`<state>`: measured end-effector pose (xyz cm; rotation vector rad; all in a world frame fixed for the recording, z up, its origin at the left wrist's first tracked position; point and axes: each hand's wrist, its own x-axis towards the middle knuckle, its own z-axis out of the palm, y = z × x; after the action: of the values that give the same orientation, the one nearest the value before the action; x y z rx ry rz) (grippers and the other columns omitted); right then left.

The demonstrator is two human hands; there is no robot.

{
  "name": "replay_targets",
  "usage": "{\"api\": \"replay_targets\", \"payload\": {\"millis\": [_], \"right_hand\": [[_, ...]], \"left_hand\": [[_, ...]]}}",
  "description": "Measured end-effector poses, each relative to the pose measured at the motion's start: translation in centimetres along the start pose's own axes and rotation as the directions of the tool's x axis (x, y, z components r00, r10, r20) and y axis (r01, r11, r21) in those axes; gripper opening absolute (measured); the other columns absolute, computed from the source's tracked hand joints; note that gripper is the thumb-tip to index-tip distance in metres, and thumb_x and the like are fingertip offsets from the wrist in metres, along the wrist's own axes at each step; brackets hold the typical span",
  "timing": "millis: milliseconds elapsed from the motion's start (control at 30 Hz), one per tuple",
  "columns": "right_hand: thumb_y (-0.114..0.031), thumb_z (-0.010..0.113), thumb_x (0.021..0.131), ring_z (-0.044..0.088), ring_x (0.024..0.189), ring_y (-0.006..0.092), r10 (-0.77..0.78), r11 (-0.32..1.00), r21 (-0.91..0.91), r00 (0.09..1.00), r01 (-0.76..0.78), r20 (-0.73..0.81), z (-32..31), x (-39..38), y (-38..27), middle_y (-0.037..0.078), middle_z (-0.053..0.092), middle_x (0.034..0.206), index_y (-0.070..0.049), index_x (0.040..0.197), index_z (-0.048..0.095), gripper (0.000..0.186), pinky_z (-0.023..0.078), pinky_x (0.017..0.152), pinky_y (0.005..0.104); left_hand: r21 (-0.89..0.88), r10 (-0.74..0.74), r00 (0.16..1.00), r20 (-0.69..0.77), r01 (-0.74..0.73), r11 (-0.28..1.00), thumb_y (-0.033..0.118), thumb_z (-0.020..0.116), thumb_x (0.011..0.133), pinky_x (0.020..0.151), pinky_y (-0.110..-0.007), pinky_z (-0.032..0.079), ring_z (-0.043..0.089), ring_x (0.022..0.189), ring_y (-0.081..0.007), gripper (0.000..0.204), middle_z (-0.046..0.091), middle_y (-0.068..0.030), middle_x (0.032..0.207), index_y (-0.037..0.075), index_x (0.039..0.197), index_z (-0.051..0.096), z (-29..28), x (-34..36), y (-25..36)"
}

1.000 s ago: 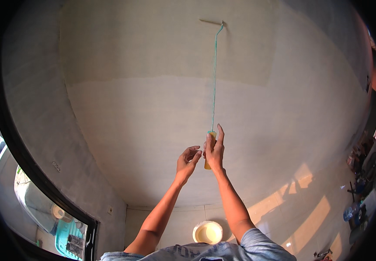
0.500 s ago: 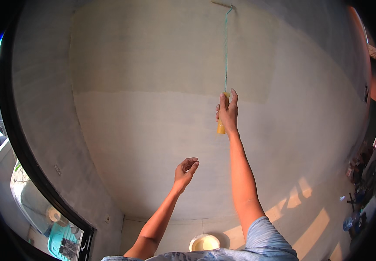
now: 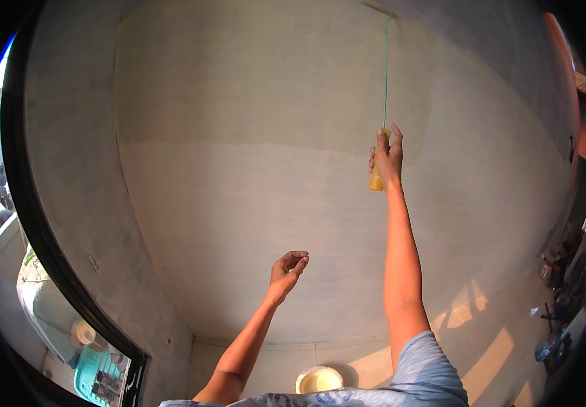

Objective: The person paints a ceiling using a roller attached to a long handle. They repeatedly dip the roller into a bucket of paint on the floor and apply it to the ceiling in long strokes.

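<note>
My right hand (image 3: 388, 157) is raised against the wall with its fingers around the yellow handle of a paint roller (image 3: 376, 182). The index finger points up past the top of the grip. From the handle a long, thin green rod runs upward to the roller head at the top of the view, against the wall. My left hand (image 3: 287, 273) hangs lower, in front of the wall, loosely curled with nothing visible in it. The wall (image 3: 252, 203) has a yellowish, darker coated area above and a paler area below.
A round tub (image 3: 319, 380) with pale yellow contents stands on the tiled floor (image 3: 361, 356) close to my body. At left, a dark-framed opening (image 3: 42, 224) shows a turquoise plastic basket (image 3: 89, 373). Assorted clutter (image 3: 557, 325) lines the right side.
My right hand and the paint roller have shifted right and slightly up across the wall. The left hand stays almost in place, a little lower.
</note>
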<state>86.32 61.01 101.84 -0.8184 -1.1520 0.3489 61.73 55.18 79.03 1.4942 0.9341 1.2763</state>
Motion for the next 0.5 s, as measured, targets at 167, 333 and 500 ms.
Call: {"api": "replay_targets", "payload": {"millis": [167,333,500], "right_hand": [[-0.042,0.051,0.100,0.047,0.046,0.0100,0.049,0.995,-0.083,0.998,-0.047,0.029,-1.7,-1.1,2.0,0.002,0.050,0.065,-0.011,0.150,0.020,0.066,0.042,0.040,0.0278],[-0.037,0.049,0.102,0.048,0.045,0.0103,0.131,0.985,-0.120,0.990,-0.124,0.051,-3.0,-6.5,7.1,0.001,0.050,0.062,-0.011,0.152,0.017,0.065,0.043,0.040,0.0279],[-0.031,0.048,0.103,0.046,0.043,0.0104,0.185,0.980,-0.091,0.978,-0.177,0.097,-5.3,-15.8,12.7,0.001,0.049,0.061,-0.012,0.152,0.016,0.061,0.040,0.038,0.0278]], "left_hand": [[-0.005,-0.023,1.000,0.018,0.023,1.000,0.027,0.064,0.096,0.092,-0.034,0.050,0.062,0.107,-0.0169,0.033,0.067,-0.0068,0.111,0.003,0.118,0.062,0.7,0.0,-0.1],[0.008,-0.055,0.996,0.067,0.054,0.998,0.027,0.064,0.095,0.093,-0.035,0.049,0.061,0.107,-0.0170,0.032,0.067,-0.0068,0.110,0.003,0.117,0.062,1.6,-0.4,-0.8],[0.043,-0.106,0.988,0.114,0.101,0.994,0.026,0.063,0.096,0.093,-0.035,0.049,0.061,0.108,-0.0172,0.032,0.066,-0.0071,0.110,0.003,0.118,0.062,3.2,-0.8,-2.0]]}}
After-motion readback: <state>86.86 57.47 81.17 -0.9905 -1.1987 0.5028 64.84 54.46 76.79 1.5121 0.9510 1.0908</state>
